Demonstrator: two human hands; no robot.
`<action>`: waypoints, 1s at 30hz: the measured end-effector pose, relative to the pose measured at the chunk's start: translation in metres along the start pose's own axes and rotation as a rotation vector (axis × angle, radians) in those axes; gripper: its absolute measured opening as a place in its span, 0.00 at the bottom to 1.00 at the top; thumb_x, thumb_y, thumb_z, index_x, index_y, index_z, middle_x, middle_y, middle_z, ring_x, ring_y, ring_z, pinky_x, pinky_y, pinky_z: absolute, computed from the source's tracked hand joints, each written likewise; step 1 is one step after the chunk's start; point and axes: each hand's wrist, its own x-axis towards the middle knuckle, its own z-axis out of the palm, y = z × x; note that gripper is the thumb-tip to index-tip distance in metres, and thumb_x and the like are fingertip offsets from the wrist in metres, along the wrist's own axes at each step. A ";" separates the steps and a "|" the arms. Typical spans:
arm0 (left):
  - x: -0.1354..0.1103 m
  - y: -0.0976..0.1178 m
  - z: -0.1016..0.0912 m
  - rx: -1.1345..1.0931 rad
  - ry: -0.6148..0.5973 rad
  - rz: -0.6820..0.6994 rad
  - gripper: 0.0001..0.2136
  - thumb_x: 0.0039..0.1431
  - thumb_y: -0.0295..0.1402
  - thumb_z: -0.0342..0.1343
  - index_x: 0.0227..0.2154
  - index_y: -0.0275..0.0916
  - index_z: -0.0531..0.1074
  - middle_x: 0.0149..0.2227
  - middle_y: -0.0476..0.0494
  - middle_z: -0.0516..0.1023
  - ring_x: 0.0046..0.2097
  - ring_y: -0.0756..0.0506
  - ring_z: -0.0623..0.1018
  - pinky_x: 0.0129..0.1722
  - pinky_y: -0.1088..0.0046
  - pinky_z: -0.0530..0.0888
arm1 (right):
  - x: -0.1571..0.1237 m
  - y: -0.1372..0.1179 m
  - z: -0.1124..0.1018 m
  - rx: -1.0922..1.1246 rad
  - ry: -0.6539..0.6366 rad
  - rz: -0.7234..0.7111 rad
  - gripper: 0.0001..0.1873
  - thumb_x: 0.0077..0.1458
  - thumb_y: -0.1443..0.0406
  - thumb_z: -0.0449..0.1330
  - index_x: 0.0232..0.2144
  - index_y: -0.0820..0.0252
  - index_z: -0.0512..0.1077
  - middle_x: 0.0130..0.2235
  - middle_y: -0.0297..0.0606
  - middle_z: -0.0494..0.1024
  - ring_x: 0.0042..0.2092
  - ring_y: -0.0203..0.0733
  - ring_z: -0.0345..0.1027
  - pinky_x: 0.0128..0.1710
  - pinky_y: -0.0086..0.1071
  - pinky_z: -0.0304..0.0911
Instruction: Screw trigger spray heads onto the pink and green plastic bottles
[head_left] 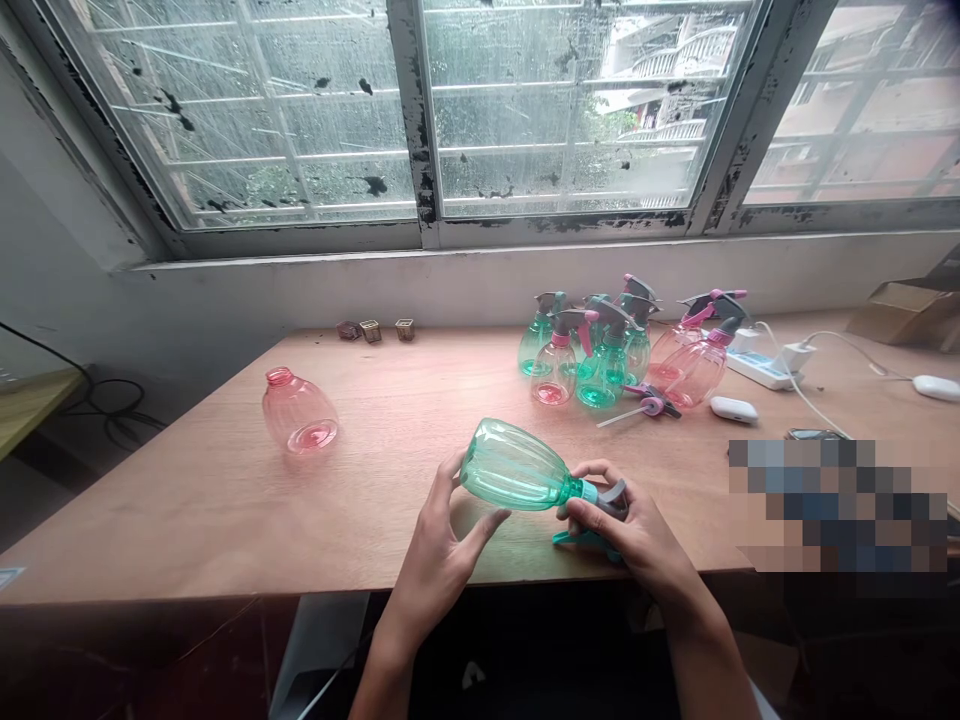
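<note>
A green see-through spray bottle (517, 468) lies nearly sideways above the table's front part, its base toward the left and its grey and teal spray head toward the right. My right hand (619, 515) is closed around the neck and spray head. Below it a teal trigger part (585, 541) shows, partly hidden by the fingers. At the bottle's base, my left hand (450, 530) has thumb and fingers spread; whether they touch the bottle I cannot tell. To the left stands a pink bottle (298, 412) without a spray head.
Several green and pink spray bottles (604, 368) stand grouped at the back right. A loose pink and grey spray head (652, 402) lies before them. Farther right are a white power strip (765, 370), cables and a cardboard box (900, 318). Small dark cubes (371, 331) sit at the back edge.
</note>
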 end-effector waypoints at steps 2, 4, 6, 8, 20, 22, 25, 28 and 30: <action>-0.001 0.002 0.000 -0.003 -0.008 -0.004 0.28 0.66 0.43 0.61 0.66 0.54 0.58 0.66 0.47 0.68 0.69 0.41 0.67 0.70 0.57 0.64 | 0.000 0.000 0.000 0.002 -0.002 -0.001 0.23 0.58 0.55 0.72 0.48 0.57 0.68 0.32 0.33 0.82 0.34 0.37 0.75 0.39 0.32 0.78; -0.002 0.003 0.000 -0.008 -0.013 -0.010 0.29 0.66 0.43 0.61 0.66 0.55 0.58 0.66 0.47 0.67 0.69 0.41 0.67 0.70 0.56 0.63 | 0.000 0.000 0.000 0.004 -0.008 0.000 0.23 0.58 0.55 0.72 0.48 0.57 0.68 0.33 0.33 0.82 0.34 0.37 0.75 0.39 0.33 0.78; -0.002 0.003 -0.001 -0.022 -0.018 -0.020 0.29 0.66 0.44 0.61 0.66 0.55 0.58 0.67 0.46 0.67 0.69 0.40 0.67 0.70 0.55 0.64 | 0.000 0.001 -0.001 0.001 -0.012 0.003 0.24 0.58 0.55 0.72 0.48 0.57 0.67 0.33 0.34 0.82 0.34 0.38 0.75 0.39 0.35 0.78; -0.002 0.004 -0.001 -0.031 -0.020 -0.030 0.28 0.66 0.44 0.60 0.66 0.53 0.58 0.67 0.45 0.67 0.69 0.39 0.67 0.70 0.54 0.64 | 0.000 0.001 -0.002 -0.011 -0.009 0.005 0.24 0.58 0.55 0.72 0.48 0.57 0.67 0.33 0.34 0.82 0.34 0.38 0.75 0.40 0.35 0.78; 0.001 -0.005 0.001 -0.002 0.038 0.039 0.26 0.66 0.43 0.61 0.64 0.55 0.61 0.65 0.45 0.68 0.68 0.40 0.68 0.69 0.55 0.65 | -0.001 -0.004 0.002 -0.023 0.014 0.010 0.24 0.57 0.54 0.72 0.48 0.57 0.68 0.31 0.33 0.81 0.34 0.41 0.75 0.40 0.37 0.77; 0.001 -0.006 0.001 -0.002 0.042 0.037 0.26 0.66 0.43 0.61 0.64 0.54 0.62 0.65 0.45 0.68 0.67 0.41 0.69 0.68 0.55 0.66 | -0.002 -0.004 0.002 -0.025 0.023 0.015 0.24 0.57 0.54 0.72 0.48 0.57 0.68 0.31 0.34 0.81 0.34 0.42 0.76 0.40 0.38 0.77; 0.000 -0.005 0.001 -0.002 0.033 0.029 0.26 0.66 0.43 0.61 0.64 0.54 0.61 0.65 0.45 0.68 0.68 0.41 0.69 0.69 0.56 0.66 | -0.003 -0.005 0.003 -0.024 0.032 0.019 0.25 0.56 0.53 0.72 0.48 0.57 0.69 0.30 0.34 0.81 0.34 0.42 0.76 0.40 0.38 0.78; -0.001 -0.003 0.001 0.014 0.019 0.008 0.28 0.65 0.43 0.62 0.65 0.54 0.59 0.65 0.45 0.68 0.68 0.40 0.68 0.69 0.55 0.64 | -0.003 -0.004 0.004 -0.021 0.043 0.009 0.25 0.56 0.53 0.73 0.47 0.57 0.69 0.31 0.33 0.81 0.33 0.40 0.75 0.39 0.36 0.78; -0.001 -0.002 0.001 0.008 0.005 -0.006 0.30 0.65 0.43 0.62 0.66 0.53 0.58 0.66 0.44 0.68 0.68 0.39 0.68 0.69 0.54 0.65 | -0.003 -0.004 0.004 -0.027 0.037 0.010 0.24 0.56 0.53 0.73 0.47 0.57 0.69 0.31 0.33 0.81 0.33 0.40 0.75 0.39 0.36 0.77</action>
